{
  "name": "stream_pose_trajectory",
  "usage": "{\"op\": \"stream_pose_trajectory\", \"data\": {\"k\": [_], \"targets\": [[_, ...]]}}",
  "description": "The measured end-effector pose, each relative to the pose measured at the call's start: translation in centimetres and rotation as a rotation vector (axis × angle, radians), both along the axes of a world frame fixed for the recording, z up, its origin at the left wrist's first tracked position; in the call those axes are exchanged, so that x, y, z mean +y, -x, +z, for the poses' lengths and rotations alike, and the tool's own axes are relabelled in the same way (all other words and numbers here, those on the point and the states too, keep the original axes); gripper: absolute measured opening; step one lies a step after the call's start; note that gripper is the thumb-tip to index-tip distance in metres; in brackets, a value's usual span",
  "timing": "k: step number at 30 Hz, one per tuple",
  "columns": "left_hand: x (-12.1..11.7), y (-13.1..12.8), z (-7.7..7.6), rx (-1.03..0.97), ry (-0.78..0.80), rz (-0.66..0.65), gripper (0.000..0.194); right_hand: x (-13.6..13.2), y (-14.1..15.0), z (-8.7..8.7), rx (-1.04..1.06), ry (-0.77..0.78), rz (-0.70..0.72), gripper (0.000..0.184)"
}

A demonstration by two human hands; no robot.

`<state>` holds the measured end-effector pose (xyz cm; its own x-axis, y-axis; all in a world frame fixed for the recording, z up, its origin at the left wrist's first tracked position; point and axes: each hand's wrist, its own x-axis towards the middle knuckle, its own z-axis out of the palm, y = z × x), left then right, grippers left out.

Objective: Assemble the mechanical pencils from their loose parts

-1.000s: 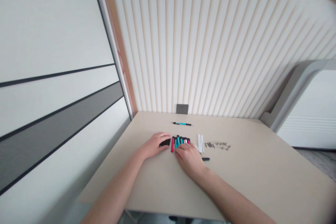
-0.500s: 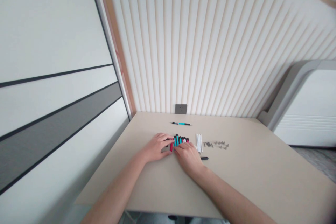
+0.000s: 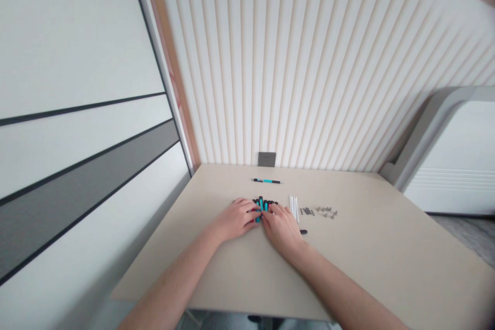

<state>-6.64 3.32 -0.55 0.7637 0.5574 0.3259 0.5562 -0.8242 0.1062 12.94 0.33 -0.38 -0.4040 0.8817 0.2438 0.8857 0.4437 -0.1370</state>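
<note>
Left hand (image 3: pixel 238 219) and right hand (image 3: pixel 284 228) partly cover 1 row of barrels (image 3: pixel 261 204) (grips: can't tell).

The fluted wall (image 3: pixel 266 62), socket (image 3: pixel 266 159) and table (image 3: pixel 240 278) suggest a home.

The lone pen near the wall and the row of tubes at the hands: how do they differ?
Pose: the pen lies crosswise to the person, while the tubes point toward the wall.
Number: the pen lies alone; the tubes sit close together.
View: the pen shows fully, but the left hand and right hand partly cover the tubes.
Shared: both show black and turquoise.
</note>
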Motion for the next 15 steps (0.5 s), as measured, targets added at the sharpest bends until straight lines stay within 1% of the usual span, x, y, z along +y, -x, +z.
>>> {"op": "stream_pose_trajectory", "data": {"k": [8,15], "targets": [[0.16,-0.21,-0.53,0.003,-0.014,0.011,0.025,-0.21,0.04,0.31,0.032,0.009,0.016,0.03],[0.05,-0.32,-0.12,-0.003,-0.005,0.017,0.025,-0.5,-0.13,0.81,0.042,0.034,0.026,0.027]]}}
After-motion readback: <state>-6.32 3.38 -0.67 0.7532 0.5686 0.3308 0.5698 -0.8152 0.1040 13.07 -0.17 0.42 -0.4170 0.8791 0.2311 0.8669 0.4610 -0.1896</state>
